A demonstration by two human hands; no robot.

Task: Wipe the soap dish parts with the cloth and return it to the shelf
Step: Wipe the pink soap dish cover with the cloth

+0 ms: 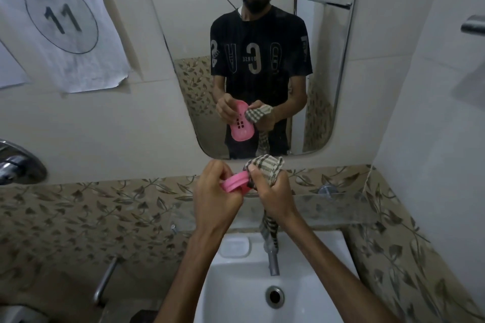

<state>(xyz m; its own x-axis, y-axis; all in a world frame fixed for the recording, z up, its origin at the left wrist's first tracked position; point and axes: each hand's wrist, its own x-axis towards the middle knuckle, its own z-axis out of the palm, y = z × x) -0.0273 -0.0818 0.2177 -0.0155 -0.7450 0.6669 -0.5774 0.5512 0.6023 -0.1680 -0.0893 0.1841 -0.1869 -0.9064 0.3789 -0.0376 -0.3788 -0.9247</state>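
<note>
My left hand (215, 189) grips the pink soap dish (235, 183), my right hand (270, 189) at 3 o'clock presses the bunched cloth (265, 165) inside; I should wipe every slot.

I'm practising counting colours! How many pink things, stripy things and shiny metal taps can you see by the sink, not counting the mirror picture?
Pink: 1, the soap dish part in the left hand.
Stripy: 1, the cloth in the right hand.
Metal taps: 1, the tap over the sink.
Total: 3
</note>
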